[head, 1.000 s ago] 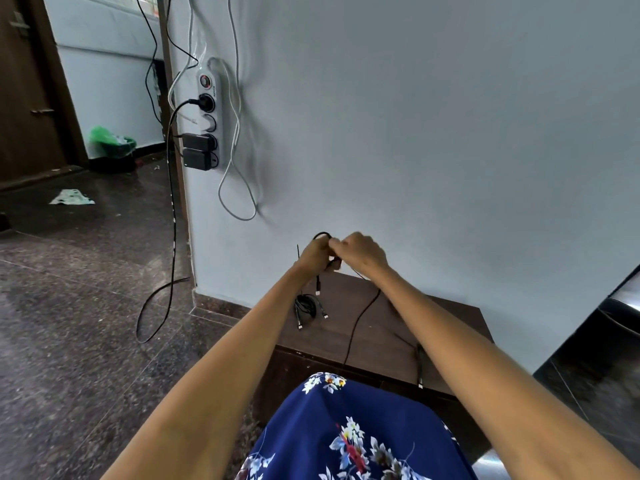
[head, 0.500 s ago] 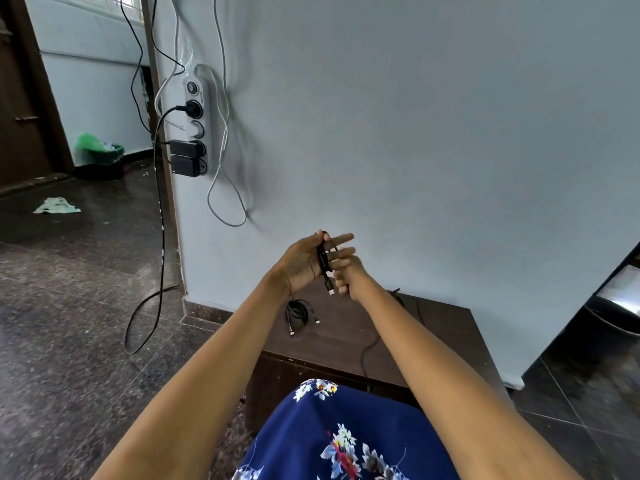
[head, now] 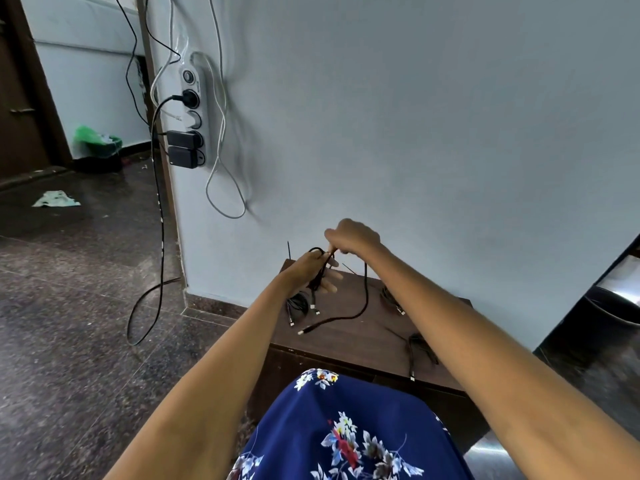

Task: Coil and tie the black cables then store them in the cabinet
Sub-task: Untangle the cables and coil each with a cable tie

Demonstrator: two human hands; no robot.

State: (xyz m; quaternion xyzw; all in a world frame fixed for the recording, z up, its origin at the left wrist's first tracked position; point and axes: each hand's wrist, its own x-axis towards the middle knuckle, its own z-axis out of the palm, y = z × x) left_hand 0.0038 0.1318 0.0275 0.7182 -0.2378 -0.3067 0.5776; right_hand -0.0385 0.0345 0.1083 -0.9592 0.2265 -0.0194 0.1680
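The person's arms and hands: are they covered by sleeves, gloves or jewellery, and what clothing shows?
Both arms are bare up to the frame's edge, with no sleeves in view. The left hand and right hand wear no gloves, and no rings, watch or bracelets show. The only clothing visible is a dark blue garment with a floral print in white, red and yellow.

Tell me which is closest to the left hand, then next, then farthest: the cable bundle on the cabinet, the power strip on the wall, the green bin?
From the left hand, head view:
1. Cable bundle, just below it on the cabinet.
2. Power strip, up left on the wall.
3. Green bin, far left by the doorway.
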